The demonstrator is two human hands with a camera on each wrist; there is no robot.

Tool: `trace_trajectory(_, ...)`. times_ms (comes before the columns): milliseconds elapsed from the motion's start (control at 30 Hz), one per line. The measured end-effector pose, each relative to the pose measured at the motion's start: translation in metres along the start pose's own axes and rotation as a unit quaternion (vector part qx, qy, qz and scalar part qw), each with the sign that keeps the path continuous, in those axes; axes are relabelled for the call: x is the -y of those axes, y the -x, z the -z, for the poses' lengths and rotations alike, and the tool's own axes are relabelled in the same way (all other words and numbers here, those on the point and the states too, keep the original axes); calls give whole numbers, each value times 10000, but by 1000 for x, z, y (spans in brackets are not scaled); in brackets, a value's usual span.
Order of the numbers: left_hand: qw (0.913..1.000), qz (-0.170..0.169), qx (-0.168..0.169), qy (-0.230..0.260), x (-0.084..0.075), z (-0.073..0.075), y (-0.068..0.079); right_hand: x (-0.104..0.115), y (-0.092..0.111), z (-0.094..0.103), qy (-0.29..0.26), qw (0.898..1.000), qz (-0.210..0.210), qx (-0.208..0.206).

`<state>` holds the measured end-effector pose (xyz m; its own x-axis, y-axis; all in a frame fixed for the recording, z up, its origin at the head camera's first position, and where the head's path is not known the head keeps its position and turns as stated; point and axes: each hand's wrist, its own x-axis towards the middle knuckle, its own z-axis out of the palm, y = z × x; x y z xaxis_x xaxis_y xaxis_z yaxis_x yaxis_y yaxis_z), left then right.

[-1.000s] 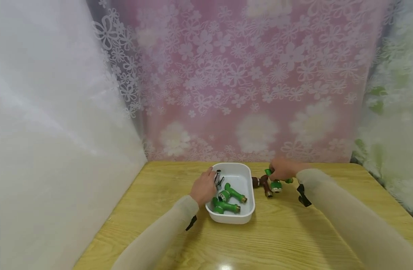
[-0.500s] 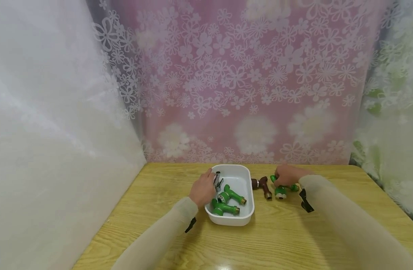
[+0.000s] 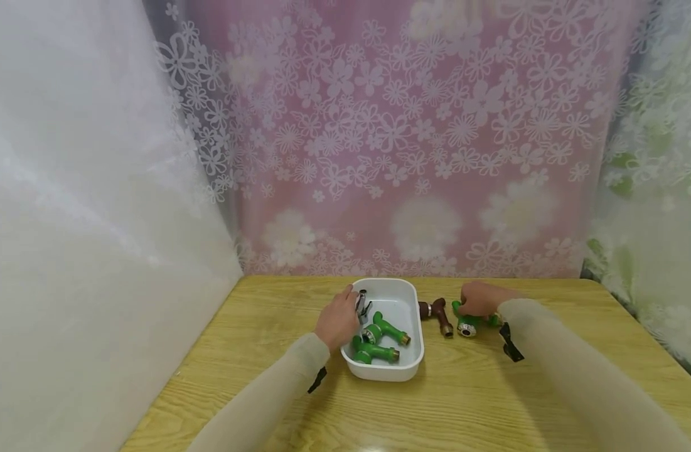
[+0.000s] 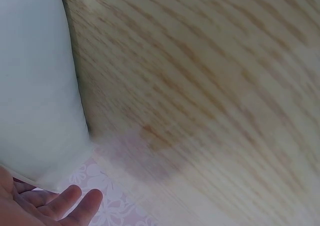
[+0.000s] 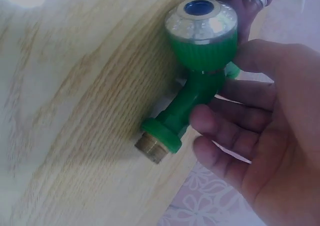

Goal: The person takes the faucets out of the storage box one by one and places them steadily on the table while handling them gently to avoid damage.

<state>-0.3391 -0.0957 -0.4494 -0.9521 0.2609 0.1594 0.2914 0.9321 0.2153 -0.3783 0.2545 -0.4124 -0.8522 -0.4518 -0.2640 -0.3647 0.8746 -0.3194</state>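
My left hand [image 3: 336, 319] grips the left rim of a white plastic basin [image 3: 382, 375]. Inside lie two green taps, one [image 3: 390, 328] behind the other [image 3: 380, 353], both with brass threaded ends. A small chrome piece [image 3: 362, 304] leans by the left wall, partly covered by my hand. To the right of the basin, my right hand [image 3: 481, 299] holds another green tap [image 5: 202, 56] low over the table, fingers around its body. Its silver-rimmed knob with a blue centre faces the camera in the right wrist view.
A dark brown tap [image 3: 442, 319] lies between the basin and my right hand, its knob end against the basin's right side. The wooden table [image 3: 435, 408] ends at a pink flowered curtain [image 3: 413, 157] behind and a white sheet [image 3: 96, 220] on the left.
My right hand has carried the green tap a little right and lower, away from the brown one, turning its knob toward me. The left hand stays on the basin's rim.
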Motion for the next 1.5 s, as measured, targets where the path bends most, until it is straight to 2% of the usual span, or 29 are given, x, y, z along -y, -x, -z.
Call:
trace_trajectory(267,10000,20,11,6,1,0,0,-5,7,-2,759,9963,325,-225)
trace_trajectory(433,10000,82,45,29,1,-1,-1,-5,17,-8,843,9954,431,-166)
trace_trajectory(633,9999,101,61,-45,2,-1,-1,-2,25,-16,1461,9855,829,-236)
trace_trajectory(767,9999,109,61,-18,2,-3,-1,-4,25,-18,1680,9805,977,-301)
trace_trajectory(1067,9998,135,93,62,2,-3,-3,-5,22,-18,1499,9861,689,-188)
trace_trajectory(1300,9998,147,99,59,2,-2,-3,-3,19,-15,1298,9882,786,-220)
trace_trajectory(1500,9999,127,93,43,2,-3,-5,-2,14,-12,1068,9923,608,-179)
